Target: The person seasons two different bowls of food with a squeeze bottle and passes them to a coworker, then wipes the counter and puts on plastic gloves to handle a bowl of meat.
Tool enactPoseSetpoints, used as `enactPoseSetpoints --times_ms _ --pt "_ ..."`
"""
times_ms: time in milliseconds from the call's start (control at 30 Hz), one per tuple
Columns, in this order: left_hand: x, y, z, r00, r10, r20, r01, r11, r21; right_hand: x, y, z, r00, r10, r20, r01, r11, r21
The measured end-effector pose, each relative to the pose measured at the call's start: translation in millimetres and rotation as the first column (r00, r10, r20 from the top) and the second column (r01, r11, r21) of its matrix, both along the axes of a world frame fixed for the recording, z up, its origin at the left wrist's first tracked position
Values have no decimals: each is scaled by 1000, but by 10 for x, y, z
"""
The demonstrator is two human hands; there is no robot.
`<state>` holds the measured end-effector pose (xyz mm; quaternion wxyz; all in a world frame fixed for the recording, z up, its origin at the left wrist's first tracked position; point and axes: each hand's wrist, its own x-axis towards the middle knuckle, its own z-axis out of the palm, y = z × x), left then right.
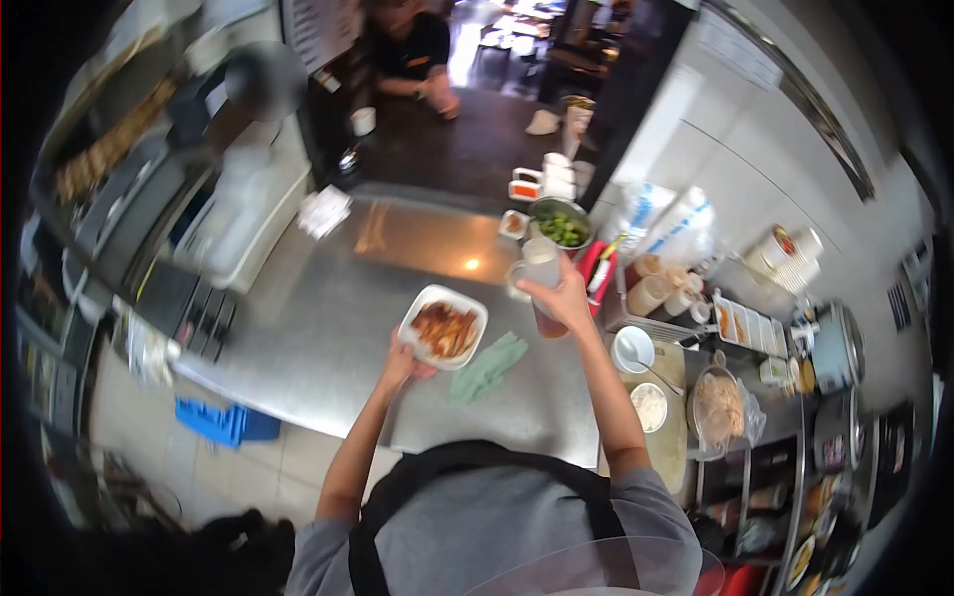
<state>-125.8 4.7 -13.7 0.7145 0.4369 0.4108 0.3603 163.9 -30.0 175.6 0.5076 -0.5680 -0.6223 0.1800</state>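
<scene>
My left hand [402, 364] grips the near left side of a white takeaway bowl [479, 336] with browned, sauced meat [444, 330] in it. The bowl is over the steel counter [308, 318], beside a crumpled green cloth [487, 370]. Up and to the right, my right hand [564, 296] is closed around a translucent plastic bottle [541, 260]. Below the fingers something reddish-brown [551, 324] shows; whether it is part of the bottle I cannot tell. Just beyond stands a metal bowl of chopped greens [561, 226].
At the right are a rack of sauce bottles [651, 293], a white bowl with a spoon [633, 348] and a bowl of white food [649, 407]. White papers [325, 212] lie at the counter's far left. One person [409, 50] is across the dark ledge, another [248, 149] at left.
</scene>
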Motion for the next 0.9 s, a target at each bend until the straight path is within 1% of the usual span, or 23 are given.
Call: enactPoseSetpoints --times_ms 33,67,100,133,167,233,333,433,533,633,733,833,900 --pt "24 -11 -4 999 -31 37 33 998 -46 -121 26 -61 981 48 187 -36 997 -70" --pt "66 -30 -75 998 -26 65 27 999 -18 -210 44 -102 924 100 369 -55 990 -132" --pt "83 -65 -84 996 -19 82 20 1000 -10 -288 52 -135 832 151 535 -58 981 -186" --pt "109 -90 -92 995 -17 98 17 1000 -1 -358 72 -121 794 257 551 10 900 -435" --pt "111 -108 -90 993 -20 113 19 1000 11 -399 75 -124 695 280 662 18 914 -406" --pt "96 -111 -59 993 -23 117 23 1000 2 -448 103 -115 461 281 842 21 945 -327" --pt "78 -116 -4 992 -24 127 25 1000 -10 -539 183 -200 177 121 977 -25 993 -119" --pt "84 -116 18 993 -45 113 46 999 -5 -816 207 -131 39 45 998 -92 995 -41" --pt "79 -120 11 992 -47 121 48 999 -2 -1062 316 -21 35 68 997 -77 995 -65" --pt "70 -111 -12 991 -56 124 57 998 0 -1070 478 -18 -14 28 1000 -24 999 -28" --pt "68 -102 4 990 -51 131 52 999 -2 -1046 384 -65 -39 171 985 41 985 -169" --pt "81 -116 12 988 -47 145 48 999 0 -1018 296 5 -53 270 961 93 960 -264" --pt "65 -112 -8 989 -60 137 58 998 13 -923 394 -38 23 227 974 146 963 -228"
